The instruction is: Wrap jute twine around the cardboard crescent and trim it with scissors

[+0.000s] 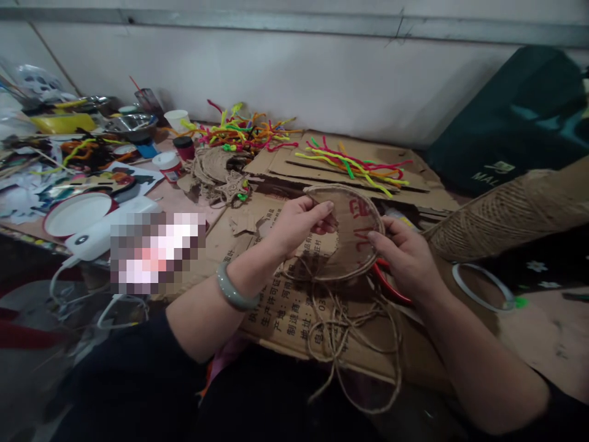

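Two hands on one curved cardboard piece (358,242), its outer rim lined with twine, held up over the printed cardboard sheet (221,264). Your right hand (401,252) pinches the rim; your left hand (301,224) has fingers closed together near the inner edge, contents hard to tell. Judgement: grip lightly so the card won't buckle, seat twine snug along the edge, and untangle the loose twine (343,325) below before pulling.

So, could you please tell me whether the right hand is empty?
No, the right hand pinches the curved cardboard piece by its edge.
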`<act>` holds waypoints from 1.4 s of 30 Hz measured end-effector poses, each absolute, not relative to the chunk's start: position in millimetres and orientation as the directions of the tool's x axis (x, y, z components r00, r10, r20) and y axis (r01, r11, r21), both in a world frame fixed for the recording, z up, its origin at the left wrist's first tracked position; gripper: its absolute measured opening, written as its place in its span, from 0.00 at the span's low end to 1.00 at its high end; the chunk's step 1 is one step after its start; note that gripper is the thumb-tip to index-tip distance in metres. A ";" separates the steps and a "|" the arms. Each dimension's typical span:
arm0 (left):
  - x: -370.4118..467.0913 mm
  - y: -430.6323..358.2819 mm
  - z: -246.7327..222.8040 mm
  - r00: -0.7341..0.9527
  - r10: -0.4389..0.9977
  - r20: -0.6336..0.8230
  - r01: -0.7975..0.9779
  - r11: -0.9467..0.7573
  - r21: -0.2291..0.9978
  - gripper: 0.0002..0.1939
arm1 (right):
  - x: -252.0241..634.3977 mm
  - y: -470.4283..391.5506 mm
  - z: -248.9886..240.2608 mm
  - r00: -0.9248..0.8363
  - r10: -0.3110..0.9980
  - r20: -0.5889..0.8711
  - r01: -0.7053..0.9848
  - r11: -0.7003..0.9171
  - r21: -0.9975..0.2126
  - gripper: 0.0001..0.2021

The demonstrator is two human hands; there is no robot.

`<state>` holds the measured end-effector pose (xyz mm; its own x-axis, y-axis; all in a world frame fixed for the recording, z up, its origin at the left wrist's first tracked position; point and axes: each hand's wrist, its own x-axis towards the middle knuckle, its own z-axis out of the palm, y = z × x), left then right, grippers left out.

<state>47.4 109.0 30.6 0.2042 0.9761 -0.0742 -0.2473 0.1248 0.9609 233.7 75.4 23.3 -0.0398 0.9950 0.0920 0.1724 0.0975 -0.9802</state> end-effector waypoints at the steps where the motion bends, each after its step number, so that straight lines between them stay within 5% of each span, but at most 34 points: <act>1: 47.4 108.9 30.1 0.224 0.971 -0.081 -0.231 0.134 0.964 0.11 | 233.2 74.5 24.8 -0.055 0.996 0.075 0.136 0.082 -0.987 0.12; 8: 50.4 106.7 24.5 0.283 0.956 -0.070 -0.253 0.145 0.956 0.08 | 235.2 75.7 19.1 -0.095 0.995 0.030 0.083 0.038 -0.996 0.11; 14: 45.0 108.2 29.0 0.288 0.957 -0.022 -0.375 0.134 0.917 0.17 | 233.4 74.2 17.5 -0.227 0.971 -0.079 -0.007 -0.083 -0.997 0.14; 18: 37.0 110.7 34.1 0.427 0.901 -0.077 -0.280 0.213 0.936 0.19 | 235.3 75.0 21.8 -0.101 0.989 -0.104 -0.168 -0.120 -0.979 0.16; 24: 38.2 115.2 28.5 0.266 0.959 -0.097 -0.221 0.159 0.962 0.06 | 241.0 83.4 24.0 0.095 0.995 -0.033 -0.289 -0.004 -0.957 0.15; 30: 45.5 105.0 26.6 0.480 0.875 -0.059 -0.086 0.114 0.990 0.14 | 236.3 83.4 23.4 0.127 0.992 -0.016 -0.351 0.030 -0.936 0.20; 35: 45.4 107.3 21.7 0.341 0.937 -0.077 -0.185 0.147 0.972 0.13 | 232.5 81.1 21.5 0.055 0.994 -0.091 -0.300 -0.070 -0.951 0.21; 42: 40.2 113.5 24.7 0.263 0.964 -0.044 -0.215 0.103 0.971 0.10 | 249.6 89.4 26.0 0.229 0.970 0.087 -0.209 0.136 -0.968 0.12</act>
